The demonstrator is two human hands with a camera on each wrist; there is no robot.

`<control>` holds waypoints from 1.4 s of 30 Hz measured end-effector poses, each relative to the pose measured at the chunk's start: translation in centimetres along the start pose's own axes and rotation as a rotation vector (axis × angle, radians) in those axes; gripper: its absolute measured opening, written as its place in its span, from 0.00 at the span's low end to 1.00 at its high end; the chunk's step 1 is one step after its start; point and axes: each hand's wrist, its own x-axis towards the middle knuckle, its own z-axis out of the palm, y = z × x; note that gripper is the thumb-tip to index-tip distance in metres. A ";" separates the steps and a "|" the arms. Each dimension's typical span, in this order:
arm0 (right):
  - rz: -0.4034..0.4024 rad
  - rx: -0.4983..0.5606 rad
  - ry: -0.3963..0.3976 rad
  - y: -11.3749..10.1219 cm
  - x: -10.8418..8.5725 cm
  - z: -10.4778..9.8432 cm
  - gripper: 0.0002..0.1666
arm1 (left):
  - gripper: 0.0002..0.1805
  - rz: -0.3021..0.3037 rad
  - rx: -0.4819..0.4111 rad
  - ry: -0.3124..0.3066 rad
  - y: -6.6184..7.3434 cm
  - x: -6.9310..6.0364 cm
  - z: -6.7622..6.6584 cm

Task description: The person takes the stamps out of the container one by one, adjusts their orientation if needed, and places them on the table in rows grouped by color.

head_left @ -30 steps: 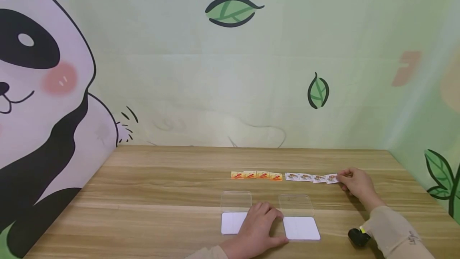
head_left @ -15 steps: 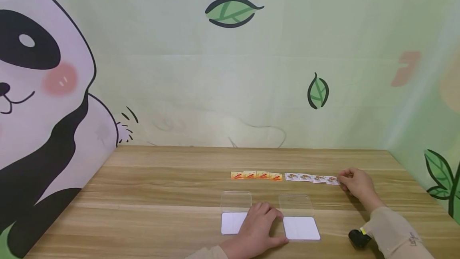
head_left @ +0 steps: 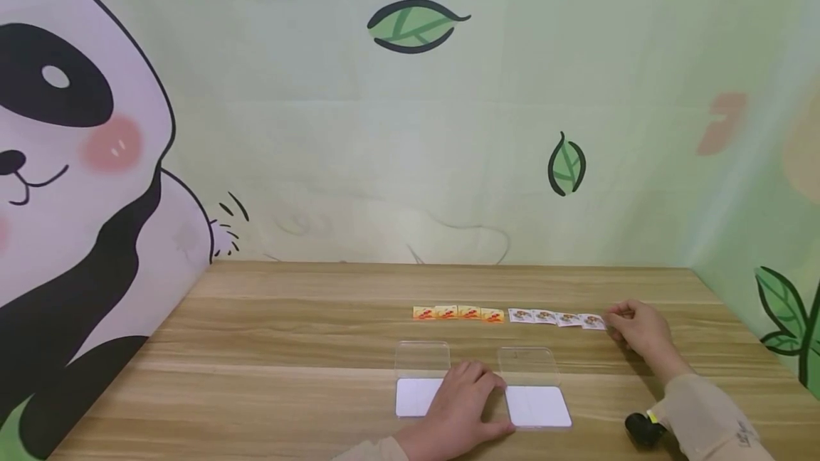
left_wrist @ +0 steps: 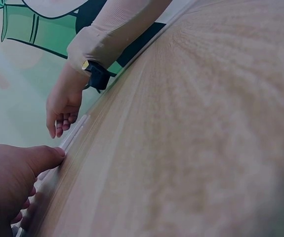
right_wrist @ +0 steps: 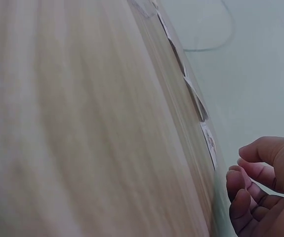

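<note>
My left hand (head_left: 458,407) lies between two open flat cases with clear lids, covering part of the left case (head_left: 415,395). Its thumb touches the near left corner of the right case (head_left: 538,406); a forefinger reaches that case's far left corner. Both bases look white. Behind the cases runs a row of small yellow-orange printed cards (head_left: 470,313). To its right, white printed cards (head_left: 544,316) continue the line. My right hand (head_left: 643,329) hovers by the right end, its loosely bent fingers apart from the last white card (right_wrist: 208,143) in the right wrist view.
All of this is on a wood-grain table (head_left: 256,361). A pale green backdrop (head_left: 307,126) with a panda and leaves stands behind its far edge. A black wrist device (head_left: 643,429) with a yellow tab sits at the right sleeve.
The right fingers have slipped off the last white card, moving slightly right, so more of that card shows. My left hand stays put, and the head view has shifted slightly.
</note>
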 end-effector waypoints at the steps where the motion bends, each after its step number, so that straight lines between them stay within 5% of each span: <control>1: -0.002 0.002 0.001 0.0 -0.1 0.0 0.19 | 0.24 0.004 0.004 0.000 0.0 0.0 0.0; 20: -0.066 0.002 0.076 -0.9 -0.8 0.1 0.19 | 0.27 0.017 -0.006 -0.058 -0.6 1.0 -0.7; 24: -0.077 -0.008 0.083 -1.1 -1.0 0.2 0.19 | 0.27 0.038 0.000 -0.024 -0.8 1.1 -1.1; 30: -0.111 -0.011 0.080 -1.6 -1.4 0.3 0.19 | 0.28 0.063 0.123 0.040 -1.2 1.6 -2.1; 42: -0.226 -0.030 0.087 -2.8 -1.9 1.1 0.21 | 0.35 0.055 0.258 0.119 -3.8 2.0 -4.6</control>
